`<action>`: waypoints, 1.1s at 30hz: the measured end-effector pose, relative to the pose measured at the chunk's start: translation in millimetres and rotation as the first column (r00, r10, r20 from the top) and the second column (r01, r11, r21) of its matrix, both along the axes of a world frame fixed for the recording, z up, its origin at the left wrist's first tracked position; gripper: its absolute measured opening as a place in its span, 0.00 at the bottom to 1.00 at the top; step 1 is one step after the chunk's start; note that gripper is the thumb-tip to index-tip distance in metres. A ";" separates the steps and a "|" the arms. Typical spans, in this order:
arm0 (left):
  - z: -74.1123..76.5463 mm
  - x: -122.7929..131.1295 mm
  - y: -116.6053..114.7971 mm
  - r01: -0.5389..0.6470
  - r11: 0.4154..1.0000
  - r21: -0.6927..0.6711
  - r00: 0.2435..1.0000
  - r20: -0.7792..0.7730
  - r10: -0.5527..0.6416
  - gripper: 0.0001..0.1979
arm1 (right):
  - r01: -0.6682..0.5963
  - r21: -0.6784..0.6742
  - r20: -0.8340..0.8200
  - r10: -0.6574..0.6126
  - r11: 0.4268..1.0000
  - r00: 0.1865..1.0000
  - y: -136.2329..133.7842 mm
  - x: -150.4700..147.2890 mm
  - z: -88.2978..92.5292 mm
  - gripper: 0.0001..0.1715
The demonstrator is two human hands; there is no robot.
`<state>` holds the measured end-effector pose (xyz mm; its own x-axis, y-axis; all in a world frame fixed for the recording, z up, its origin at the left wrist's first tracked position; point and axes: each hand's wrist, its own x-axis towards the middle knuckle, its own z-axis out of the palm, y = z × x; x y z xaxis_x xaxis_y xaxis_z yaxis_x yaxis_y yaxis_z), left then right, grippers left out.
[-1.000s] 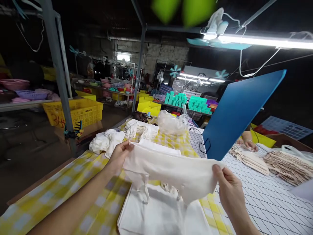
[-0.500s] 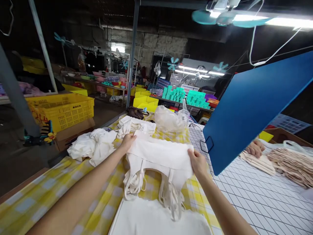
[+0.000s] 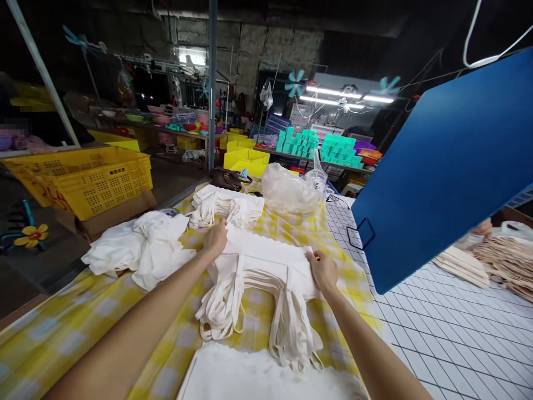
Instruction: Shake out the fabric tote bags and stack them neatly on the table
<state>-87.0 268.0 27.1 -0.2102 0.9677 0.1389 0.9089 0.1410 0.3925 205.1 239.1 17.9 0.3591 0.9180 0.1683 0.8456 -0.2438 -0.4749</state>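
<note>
A white strappy bra top (image 3: 266,247) lies spread over a stack of similar tops, its straps (image 3: 293,328) hanging toward me in loops. My left hand (image 3: 216,239) pinches its far left corner. At the far right corner, my right hand (image 3: 323,271) is closed on the same top's edge. Nearest to me is a flat white fabric pile (image 3: 266,378). Beyond my left hand sits another stack of white strappy tops (image 3: 229,205). Crumpled white cloth (image 3: 141,244) lies to the left.
A yellow checked cloth (image 3: 95,316) covers the table. On the right a tilted blue board (image 3: 445,178) rises above a white gridded surface (image 3: 437,328) with beige fabric pieces (image 3: 462,265). Behind are a clear plastic bag (image 3: 287,189) and a dark handbag (image 3: 227,179). A yellow crate (image 3: 112,183) stands left.
Both hands have lowered the top onto the stack, laying it flatter, and moved slightly left in view. The camera view has shifted, so the board and crate appear displaced.
</note>
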 end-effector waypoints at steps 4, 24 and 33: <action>-2.7 8.0 -0.3 0.041 0.999 -0.026 0.995 -0.087 -0.043 0.15 | 0.036 -0.039 0.049 -0.034 0.999 0.998 -1.9 -6.8 2.4 0.17; 1.1 25.1 -332.4 0.356 0.934 -0.024 0.932 0.085 -0.353 0.13 | -0.459 -0.190 -0.179 0.429 0.868 0.886 -324.5 5.2 36.0 0.21; -2.7 72.8 -378.6 0.311 0.917 -0.249 0.921 -0.159 -0.355 0.19 | -0.305 -0.248 0.138 0.346 0.919 0.928 -351.9 -35.4 -3.9 0.20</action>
